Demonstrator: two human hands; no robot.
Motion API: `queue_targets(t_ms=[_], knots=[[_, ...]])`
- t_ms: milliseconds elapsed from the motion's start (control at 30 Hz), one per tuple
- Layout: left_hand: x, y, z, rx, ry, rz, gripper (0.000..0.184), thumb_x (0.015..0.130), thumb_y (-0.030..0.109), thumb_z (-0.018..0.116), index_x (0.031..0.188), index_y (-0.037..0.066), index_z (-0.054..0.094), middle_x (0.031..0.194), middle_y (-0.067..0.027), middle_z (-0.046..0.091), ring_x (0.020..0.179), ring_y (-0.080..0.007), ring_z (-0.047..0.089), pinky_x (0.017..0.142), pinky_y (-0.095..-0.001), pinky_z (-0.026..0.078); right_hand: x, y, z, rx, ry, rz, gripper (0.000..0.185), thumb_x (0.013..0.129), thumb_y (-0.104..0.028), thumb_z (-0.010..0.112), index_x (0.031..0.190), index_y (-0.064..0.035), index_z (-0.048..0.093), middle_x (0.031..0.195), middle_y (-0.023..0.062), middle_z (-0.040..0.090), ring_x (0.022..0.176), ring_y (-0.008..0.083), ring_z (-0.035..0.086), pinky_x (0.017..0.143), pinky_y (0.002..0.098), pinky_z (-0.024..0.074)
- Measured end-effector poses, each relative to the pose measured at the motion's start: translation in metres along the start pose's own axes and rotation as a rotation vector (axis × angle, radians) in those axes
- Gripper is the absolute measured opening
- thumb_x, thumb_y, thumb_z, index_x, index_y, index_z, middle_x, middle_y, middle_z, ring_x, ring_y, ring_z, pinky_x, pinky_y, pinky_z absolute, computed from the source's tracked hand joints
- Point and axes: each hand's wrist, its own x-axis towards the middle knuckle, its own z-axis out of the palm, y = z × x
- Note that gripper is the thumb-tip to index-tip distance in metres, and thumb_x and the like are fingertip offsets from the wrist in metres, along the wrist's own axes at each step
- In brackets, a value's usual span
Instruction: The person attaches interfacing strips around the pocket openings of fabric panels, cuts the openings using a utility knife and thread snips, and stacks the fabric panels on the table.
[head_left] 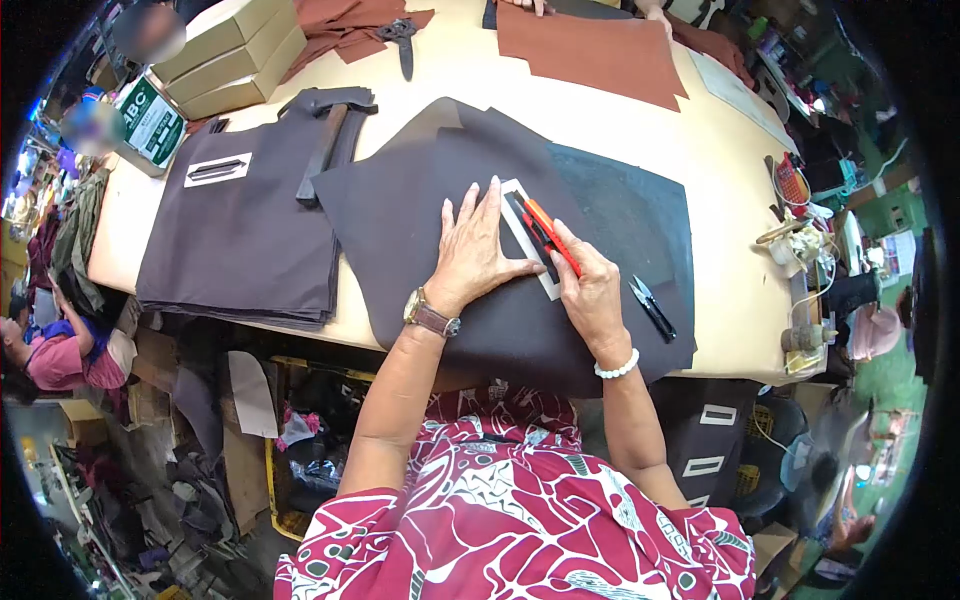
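Observation:
A dark brown fabric piece [400, 230] lies spread on the table in front of me. On it is a narrow white rectangular frame [515, 225] with a dark middle. My left hand [475, 248] lies flat with fingers apart, pressing on the fabric along the frame's left side; the thumb reaches across its lower part. In my right hand [592, 290] is an orange-red utility knife [545, 230], slanting over the frame's right edge. Its blade tip is too small to make out. Small thread snips [655, 310] lie to the right of that hand.
A dark green mat [630, 200] shows beneath the fabric. Stacked dark panels [240, 230] and a hammer [322, 155] lie left. Cardboard boxes [225, 50] and a green-white tin [150, 125] stand back left. Across the table, another person's hands [655, 15] are at rust-brown fabric [590, 55].

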Motion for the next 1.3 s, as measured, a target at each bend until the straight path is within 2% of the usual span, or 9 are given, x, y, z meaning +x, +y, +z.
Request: queue_targets(t_ms=[433,633,767,867,933,1000,1100,1200,1300], knots=[[-0.002,0.002,-0.003,0.003,0.016,0.0,0.124,0.056,0.067,0.072,0.143,-0.003,0.018,0.142,-0.0229,0.032,0.136,-0.0351,0.025,0.109,-0.0534,0.014,-0.002,-0.002,0.002,-0.052,0.003,-0.002,0.036,0.083,-0.004,0.059,0.118,-0.0072,0.059,0.083,0.0161,0.062,0.07,0.0316,0.062,0.063,0.0392,0.0485],[-0.001,0.001,-0.003,0.004,0.006,-0.007,0.123,0.056,0.066,0.073,0.142,-0.002,0.018,0.143,-0.0219,0.031,0.137,-0.0342,0.023,0.11,-0.0533,0.013,0.002,-0.003,0.002,-0.088,-0.014,-0.023,0.033,0.084,-0.007,0.058,0.117,-0.0067,0.06,0.082,0.0166,0.062,0.069,0.0339,0.061,0.062,0.0421,0.0486],[0.0,0.003,-0.007,0.031,-0.036,-0.006,0.117,0.058,0.063,0.073,0.142,-0.001,0.023,0.144,-0.0175,0.032,0.137,-0.0331,0.021,0.11,-0.0531,0.013,0.026,-0.031,-0.015,-0.35,-0.207,0.023,0.027,0.085,-0.011,0.055,0.11,-0.0067,0.061,0.083,0.019,0.063,0.071,0.0365,0.062,0.063,0.0455,0.0508],[-0.001,0.004,-0.005,0.052,-0.023,0.021,0.111,0.059,0.062,0.073,0.14,0.001,0.029,0.145,-0.0148,0.032,0.137,-0.0326,0.022,0.111,-0.0529,0.013,0.054,-0.045,-0.027,-0.465,-0.333,-0.046,0.025,0.082,-0.008,0.055,0.106,-0.0065,0.063,0.08,0.0212,0.064,0.072,0.0371,0.063,0.064,0.0449,0.0518],[-0.003,0.003,-0.003,0.044,0.01,0.039,0.108,0.059,0.06,0.074,0.139,0.001,0.032,0.144,-0.0145,0.034,0.137,-0.0325,0.023,0.11,-0.0533,0.013,0.067,-0.046,-0.027,-0.48,-0.316,-0.111,0.018,0.08,-0.008,0.056,0.094,-0.0041,0.066,0.077,0.0217,0.064,0.071,0.0373,0.064,0.065,0.0436,0.0528],[-0.003,0.002,-0.001,0.013,0.047,0.051,0.104,0.057,0.056,0.077,0.136,0.001,0.036,0.142,-0.0154,0.036,0.136,-0.0327,0.024,0.11,-0.0543,0.013,0.077,-0.053,-0.03,-0.543,-0.442,-0.121,0.019,0.081,-0.009,0.056,0.095,-0.0044,0.067,0.081,0.0208,0.065,0.076,0.0357,0.065,0.068,0.0424,0.053],[-0.001,0.003,-0.002,0.037,0.004,0.034,0.108,0.058,0.065,0.072,0.137,0.0,0.037,0.144,-0.0162,0.034,0.137,-0.032,0.023,0.11,-0.0539,0.013,0.084,-0.059,-0.033,-0.601,-0.524,-0.038,0.03,0.081,-0.008,0.057,0.109,-0.0067,0.065,0.09,0.0196,0.066,0.083,0.0347,0.064,0.078,0.0417,0.0515],[-0.002,0.002,-0.001,0.026,0.02,0.038,0.108,0.057,0.066,0.072,0.135,-0.001,0.038,0.143,-0.0172,0.035,0.137,-0.0322,0.023,0.11,-0.0545,0.013,0.08,-0.062,-0.034,-0.617,-0.527,-0.021,0.031,0.08,-0.009,0.057,0.11,-0.0065,0.064,0.093,0.0195,0.066,0.085,0.0338,0.064,0.079,0.0408,0.0515],[-0.002,0.0,0.001,0.026,0.027,0.042,0.108,0.057,0.066,0.072,0.136,0.0,0.037,0.143,-0.0176,0.034,0.136,-0.0327,0.023,0.109,-0.055,0.013,0.072,-0.06,-0.036,-0.592,-0.491,-0.079,0.021,0.08,-0.008,0.057,0.098,-0.0047,0.067,0.088,0.0179,0.066,0.082,0.0325,0.065,0.076,0.0407,0.0521]])
